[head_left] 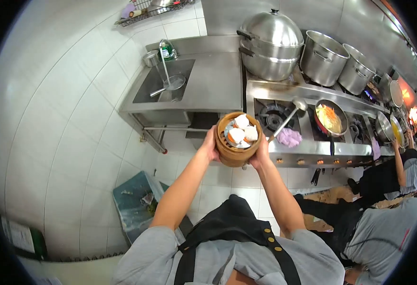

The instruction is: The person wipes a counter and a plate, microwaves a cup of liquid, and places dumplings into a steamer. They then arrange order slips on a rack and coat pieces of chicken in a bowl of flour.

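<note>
Between my two hands is a round bamboo steamer (237, 157), held up in front of me with its top uncovered. Several white buns (241, 121) with orange bits under them sit inside on a pale liner. My left hand (210, 144) is wrapped round the steamer's left side, and my right hand (261, 152) grips its right side. Close beyond my right hand a metal ladle (300, 104) lies across the stove's edge. Beside it is a crumpled purple cloth (289, 137).
A sink (142, 97) with a running tap and strainer (175, 82) is ahead left. A large lidded steamer pot (272, 38), tall pots (323, 57) and a pan of food (329, 118) stand on the stove. Co-workers (384, 223) are close on the right; a bin (135, 199) stands left.
</note>
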A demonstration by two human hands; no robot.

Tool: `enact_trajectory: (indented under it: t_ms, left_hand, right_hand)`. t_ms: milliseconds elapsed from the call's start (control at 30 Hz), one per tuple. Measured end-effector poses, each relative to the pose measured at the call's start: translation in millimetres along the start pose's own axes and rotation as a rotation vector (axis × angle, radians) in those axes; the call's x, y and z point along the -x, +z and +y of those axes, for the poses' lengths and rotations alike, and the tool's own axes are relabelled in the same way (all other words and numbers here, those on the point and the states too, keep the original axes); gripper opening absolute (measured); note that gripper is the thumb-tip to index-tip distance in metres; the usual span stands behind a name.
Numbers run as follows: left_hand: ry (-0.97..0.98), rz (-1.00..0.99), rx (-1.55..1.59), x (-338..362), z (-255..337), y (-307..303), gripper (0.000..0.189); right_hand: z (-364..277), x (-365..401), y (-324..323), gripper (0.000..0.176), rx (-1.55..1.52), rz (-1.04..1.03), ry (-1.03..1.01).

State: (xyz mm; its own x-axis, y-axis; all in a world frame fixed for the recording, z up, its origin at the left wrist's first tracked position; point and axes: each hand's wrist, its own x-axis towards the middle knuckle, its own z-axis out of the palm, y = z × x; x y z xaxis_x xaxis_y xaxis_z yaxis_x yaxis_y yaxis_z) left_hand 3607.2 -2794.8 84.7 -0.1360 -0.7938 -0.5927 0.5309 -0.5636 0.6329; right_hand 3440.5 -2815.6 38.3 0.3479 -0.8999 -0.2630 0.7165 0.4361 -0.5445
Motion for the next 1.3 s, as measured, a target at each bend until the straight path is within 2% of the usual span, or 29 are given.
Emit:
enact_trajectory:
  t_ms: [33, 67, 167, 267, 300, 433, 467, 567, 667, 700, 767, 800, 833, 867, 933, 967, 1000, 1033, 1067, 1133, 1167, 1233, 1267, 1300]
  left_hand:
    - [0.072, -0.162, 0.006, -60, 19, -30, 0.070]
    - [0.167, -0.213, -0.011, -94, 42, -41, 0.075]
    - [0.062, -0.151, -0.048, -166, 112, -60, 0.071]
    - [0.078, -0.125, -0.111, -240, 160, -74, 0.073]
    - [-0.030, -0.056, -0.169, -247, 180, -66, 0.076]
    - [-0.063, -0.300, -0.127, -345, 220, -89, 0.070]
    - [-0.093, -0.328, -0.128, -355, 224, -88, 0.070]
    - [-0.134, -0.323, -0.090, -384, 236, -96, 0.060]
    - [-0.192, -0.268, -0.172, -391, 240, -101, 0.067]
    - [-0.190, -0.283, -0.211, -401, 236, -111, 0.062]
    - [-0.204, -0.159, -0.383, -425, 240, -130, 0.048]
    - [-0.046, 0.024, -0.519, -439, 252, -133, 0.042]
    - [0.317, 0.068, -0.548, -459, 266, -130, 0.036]
    - [0.525, -0.007, -0.494, -455, 299, -96, 0.034]
    - [0.907, -0.167, -0.494, -438, 382, -2, 0.029]
    - [1.252, -0.307, -0.569, -424, 411, 59, 0.026]
    - [1.335, -0.483, -0.592, -424, 431, 117, 0.026]
    - [1.444, -0.470, -0.798, -417, 447, 171, 0.031]
    - [1.554, -0.376, -1.019, -409, 457, 221, 0.037]
    - [1.761, -0.209, -1.245, -434, 457, 310, 0.042]
    - [1.794, -0.218, -1.222, -442, 456, 334, 0.042]
    - [1.535, -0.188, -1.679, -450, 456, 377, 0.046]
    - [1.559, -0.196, -1.669, -448, 460, 393, 0.046]
    - [1.430, -0.201, -1.767, -450, 466, 399, 0.046]
  right_hand:
    - [-4, -36, 8, 0.053, 0.016, 0.036, 0.031]
    - [-11, -61, 30, 0.055, 0.046, 0.066, -0.008]
    - [-18, -160, 41, 0.056, 0.070, 0.067, 0.039]
    - [-16, -247, 41, 0.057, 0.040, 0.109, 0.011]
    - [-17, -269, 43, 0.058, 0.062, 0.144, 0.009]
    - [-5, -359, 19, 0.060, 0.005, 0.190, -0.084]
    - [-3, -367, 20, 0.059, 0.024, 0.220, -0.133]
    - [-6, -373, 49, 0.054, -0.007, 0.399, -0.099]
    - [12, -391, 20, 0.053, 0.020, 0.489, -0.191]
    - [17, -390, 14, 0.055, 0.072, 0.535, -0.218]
    - [28, -386, -6, 0.054, 0.233, 0.675, -0.193]
    - [32, -385, -24, 0.052, 0.315, 0.721, -0.198]
    - [30, -375, -13, 0.050, 0.442, 0.795, -0.280]
    - [25, -360, 1, 0.048, 0.570, 0.860, -0.364]
    - [6, -337, 36, 0.042, 0.910, 0.831, -0.288]
    - [-3, -334, 53, 0.035, 0.922, 0.860, -0.270]
    - [-8, -335, 41, 0.033, 1.143, 0.824, -0.383]
    - [-20, -337, 46, 0.033, 1.273, 0.766, -0.452]
    - [-33, -342, 51, 0.032, 1.406, 0.706, -0.520]
    - [-59, -355, 51, 0.033, 1.569, 0.565, -0.469]
    - [-71, -363, 51, 0.032, 1.589, 0.464, -0.398]
    - [-84, -375, 53, 0.030, 1.663, 0.306, -0.318]
    - [-90, -377, 58, 0.029, 1.713, 0.247, -0.306]
    - [-96, -377, 62, 0.027, 1.693, 0.202, -0.296]
